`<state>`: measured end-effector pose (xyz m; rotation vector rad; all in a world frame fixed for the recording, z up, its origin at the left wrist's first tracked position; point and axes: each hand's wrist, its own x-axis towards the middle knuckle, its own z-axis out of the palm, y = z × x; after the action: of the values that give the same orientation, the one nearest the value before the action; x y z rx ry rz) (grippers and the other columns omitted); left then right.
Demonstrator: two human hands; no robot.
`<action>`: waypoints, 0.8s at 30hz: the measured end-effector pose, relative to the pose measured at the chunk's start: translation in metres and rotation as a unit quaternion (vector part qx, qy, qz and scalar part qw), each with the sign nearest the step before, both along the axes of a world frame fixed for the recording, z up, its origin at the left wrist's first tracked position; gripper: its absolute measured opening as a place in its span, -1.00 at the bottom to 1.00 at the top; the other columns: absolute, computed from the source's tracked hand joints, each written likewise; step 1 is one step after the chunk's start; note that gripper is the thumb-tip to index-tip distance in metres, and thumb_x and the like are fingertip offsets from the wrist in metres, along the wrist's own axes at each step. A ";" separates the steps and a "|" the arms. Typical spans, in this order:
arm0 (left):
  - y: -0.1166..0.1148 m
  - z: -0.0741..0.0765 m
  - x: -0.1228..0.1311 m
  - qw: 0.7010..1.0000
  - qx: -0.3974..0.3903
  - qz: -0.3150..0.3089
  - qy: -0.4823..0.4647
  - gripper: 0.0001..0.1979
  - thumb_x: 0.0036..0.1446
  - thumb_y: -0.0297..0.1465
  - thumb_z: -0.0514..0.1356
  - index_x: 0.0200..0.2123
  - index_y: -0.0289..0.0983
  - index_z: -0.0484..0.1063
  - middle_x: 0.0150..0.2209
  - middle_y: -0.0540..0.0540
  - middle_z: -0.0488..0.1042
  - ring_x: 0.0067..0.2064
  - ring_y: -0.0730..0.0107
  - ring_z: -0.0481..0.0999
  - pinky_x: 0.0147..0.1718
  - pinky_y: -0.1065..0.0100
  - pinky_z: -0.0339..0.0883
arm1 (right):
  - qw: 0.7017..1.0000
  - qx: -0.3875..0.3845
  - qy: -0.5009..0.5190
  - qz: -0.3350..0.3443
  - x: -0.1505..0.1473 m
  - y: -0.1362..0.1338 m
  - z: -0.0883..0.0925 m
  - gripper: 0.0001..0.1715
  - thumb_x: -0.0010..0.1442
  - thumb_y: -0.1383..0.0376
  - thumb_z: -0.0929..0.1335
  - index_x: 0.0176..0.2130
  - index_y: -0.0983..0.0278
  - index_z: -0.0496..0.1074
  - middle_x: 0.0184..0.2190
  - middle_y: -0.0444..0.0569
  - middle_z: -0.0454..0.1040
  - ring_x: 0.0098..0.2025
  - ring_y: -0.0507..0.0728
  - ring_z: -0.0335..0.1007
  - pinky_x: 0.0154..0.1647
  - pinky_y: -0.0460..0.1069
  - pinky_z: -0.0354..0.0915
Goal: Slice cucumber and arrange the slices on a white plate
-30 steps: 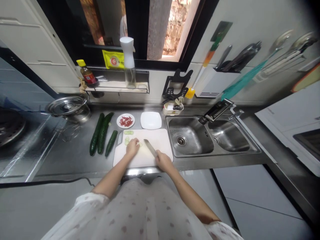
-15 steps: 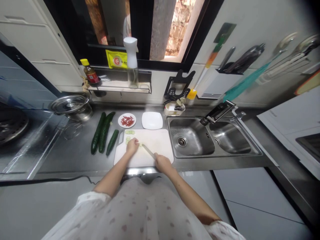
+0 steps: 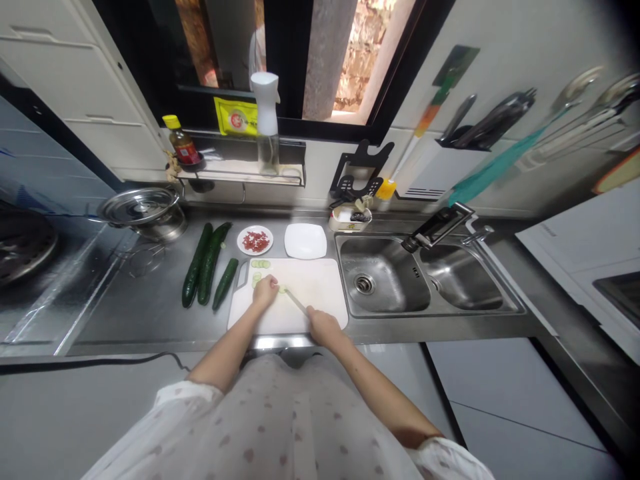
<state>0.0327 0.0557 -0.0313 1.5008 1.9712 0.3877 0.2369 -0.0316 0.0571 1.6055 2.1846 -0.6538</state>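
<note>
My right hand [image 3: 323, 325] is wrapped round the handle of a knife [image 3: 297, 303]. The blade slants up and left across the white cutting board [image 3: 315, 280], its tip by a pale green cucumber slice [image 3: 283, 289]. My left hand [image 3: 265, 291] is closed in a pinch just left of that slice. Something small and pale shows at its fingertips, too small to make out. Beyond the left hand lie several more cucumber slices [image 3: 261, 264] near the board's upper left corner. To the left of the board rest a short cucumber [image 3: 225, 284] and two long cucumbers [image 3: 197, 267].
Behind the board stand a plate of small red pieces [image 3: 255, 241] and a white square plate [image 3: 305, 241]. A double sink [image 3: 385, 273] borders the board on the right. At the far left is a lidded metal pot [image 3: 145, 212]. A shelf [image 3: 235, 171] holds bottles.
The whole view has shifted very slightly. Both hands, the knife and the cucumber slices stay in almost the same places.
</note>
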 end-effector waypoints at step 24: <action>0.004 0.000 -0.001 1.000 -0.016 0.005 -0.001 -0.84 0.05 -0.44 0.20 -0.24 -0.21 0.47 -0.29 -0.05 0.56 -0.23 0.34 0.52 -0.22 0.41 0.28 | 0.999 0.006 0.000 0.046 -0.012 0.017 0.007 -0.69 0.27 0.48 0.17 0.01 0.29 0.18 -0.18 0.16 0.51 -0.13 0.19 0.49 -0.21 0.01 0.31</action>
<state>0.0319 0.0593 -0.0316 1.4703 1.9755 0.3593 0.2247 -0.0142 0.0642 1.5004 2.2502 -0.6154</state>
